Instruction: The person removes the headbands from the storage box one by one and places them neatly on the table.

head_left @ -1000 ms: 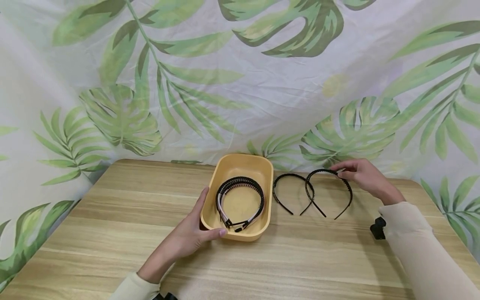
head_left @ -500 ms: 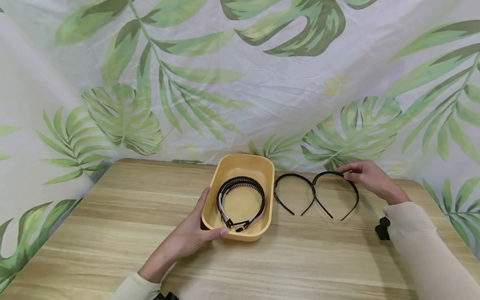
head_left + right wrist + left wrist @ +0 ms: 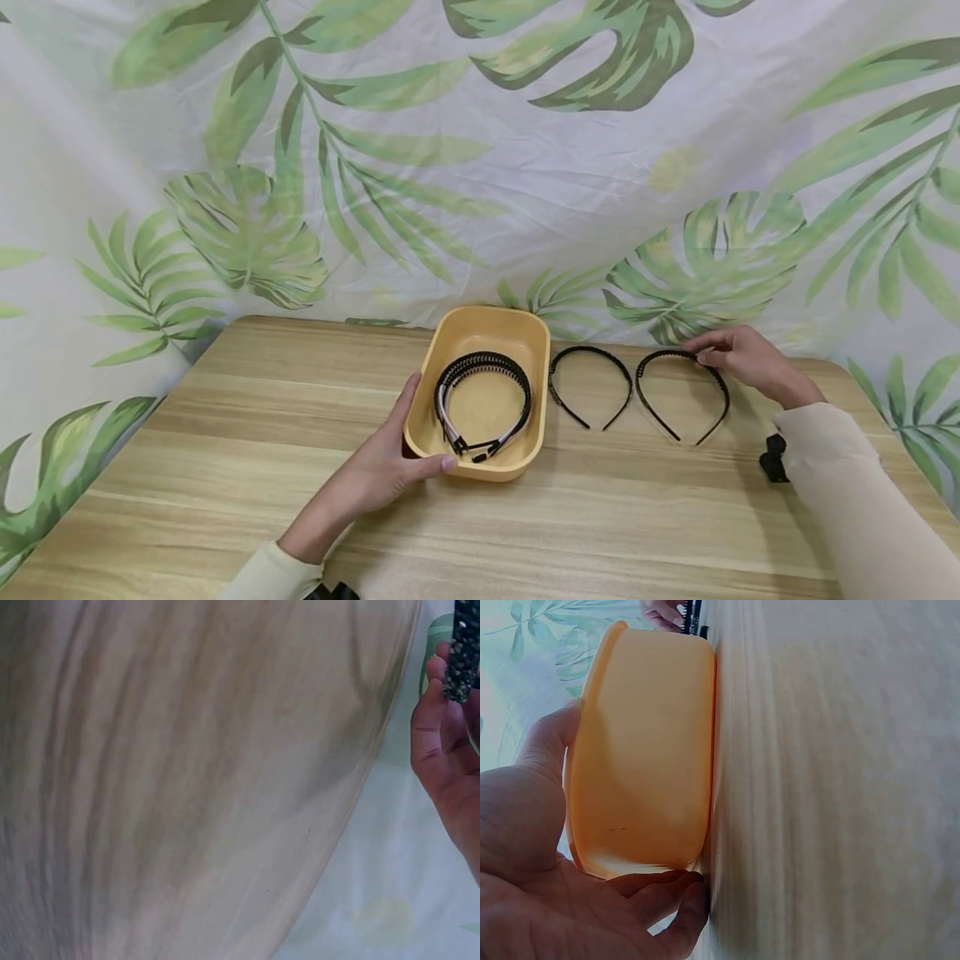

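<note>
A yellow plastic bin (image 3: 535, 433) stands on the table with several headbands (image 3: 480, 363) nested inside, black ones and a pale one. My left hand (image 3: 382, 467) grips the bin's near left corner, thumb over the rim and fingers along the outer side; the left wrist view shows this hand (image 3: 562, 900) against the bin's wall (image 3: 645, 750). To the bin's right lies a black headband (image 3: 591, 350), its ends toward me. Farther right, my right hand (image 3: 746, 358) pinches the upper right of a second black headband (image 3: 663, 355). In the right wrist view, that headband (image 3: 461, 656) has a speckled surface.
The wooden table (image 3: 600, 517) ends at its back edge against a hanging cloth (image 3: 420, 167) with a green leaf print. A black wrist camera (image 3: 774, 458) sits at the right sleeve (image 3: 847, 483).
My right hand has drawn its headband rightward and slightly nearer. It overlapped the other headband at first; now a gap separates them. The left hand and bin stay in place.
</note>
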Tool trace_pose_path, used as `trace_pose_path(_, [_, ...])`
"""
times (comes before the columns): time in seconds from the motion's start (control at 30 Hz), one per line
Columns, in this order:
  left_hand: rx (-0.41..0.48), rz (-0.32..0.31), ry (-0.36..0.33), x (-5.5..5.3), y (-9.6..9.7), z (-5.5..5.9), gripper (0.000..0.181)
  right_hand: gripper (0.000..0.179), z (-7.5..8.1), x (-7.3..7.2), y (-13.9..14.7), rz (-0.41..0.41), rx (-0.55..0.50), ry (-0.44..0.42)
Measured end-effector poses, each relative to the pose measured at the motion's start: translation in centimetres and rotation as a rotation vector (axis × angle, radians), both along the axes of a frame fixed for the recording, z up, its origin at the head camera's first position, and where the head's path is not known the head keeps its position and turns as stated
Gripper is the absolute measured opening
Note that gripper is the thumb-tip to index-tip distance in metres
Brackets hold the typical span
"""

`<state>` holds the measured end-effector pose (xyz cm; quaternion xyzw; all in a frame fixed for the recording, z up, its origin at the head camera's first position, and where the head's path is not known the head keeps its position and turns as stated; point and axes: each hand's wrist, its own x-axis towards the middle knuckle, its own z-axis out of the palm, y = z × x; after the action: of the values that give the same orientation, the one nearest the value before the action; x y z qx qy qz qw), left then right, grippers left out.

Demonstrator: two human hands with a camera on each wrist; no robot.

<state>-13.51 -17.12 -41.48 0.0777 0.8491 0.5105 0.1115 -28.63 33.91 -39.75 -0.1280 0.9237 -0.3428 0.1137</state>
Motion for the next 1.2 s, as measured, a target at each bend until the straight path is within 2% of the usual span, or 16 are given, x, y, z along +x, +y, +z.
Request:
trace_pose_path(0.37, [0.01, -0.004, 0.005, -0.03, 0.06, 0.06, 0.126, 0.033, -0.16, -0.08, -0.04, -0.016, 0.006, -0.026])
trace_pose_path(0.63, [0.01, 0.005, -0.016, -0.01, 0.1, 0.14, 0.127, 0.034, -0.44, -0.41, -0.26, -0.005, 0.019, -0.029])
trace_pose_path(1.2, [0.007, 0.004, -0.014, 0.09, 0.13, 0.28, 0.126, 0.034, -0.8, -0.61, -0.73, -0.029, -0.005, -0.055])
